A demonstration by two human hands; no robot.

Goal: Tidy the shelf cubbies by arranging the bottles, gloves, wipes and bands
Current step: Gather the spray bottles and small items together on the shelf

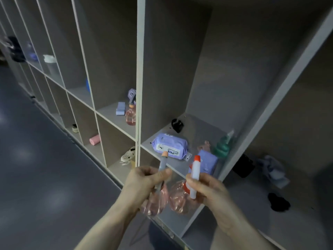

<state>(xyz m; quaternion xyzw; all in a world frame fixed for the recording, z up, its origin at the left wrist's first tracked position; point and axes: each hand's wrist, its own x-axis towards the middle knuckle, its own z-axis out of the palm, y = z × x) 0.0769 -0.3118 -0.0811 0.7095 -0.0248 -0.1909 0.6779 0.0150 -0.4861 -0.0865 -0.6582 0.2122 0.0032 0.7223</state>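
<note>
My left hand (pixel 144 183) grips a pink spray bottle (pixel 155 201) by its grey trigger head. My right hand (pixel 207 186) holds a second pink spray bottle (pixel 177 197) by its white and red head. Both bottles hang in front of the middle cubby. Inside that cubby lie a purple wipes pack (pixel 169 146), a smaller purple pack (pixel 205 162), a green spray bottle (pixel 222 145), a pinkish glove (pixel 204 146) and a black band (pixel 177 124).
The cubby to the left holds another pink spray bottle (pixel 130 114) and a folded blue band (pixel 120 108). The right cubby has a black item (pixel 243 166), a bluish cloth (pixel 273 170) and a black band (pixel 278 202). Lower cubbies contain a pink roll (pixel 94 139) and a white glove (pixel 128 154).
</note>
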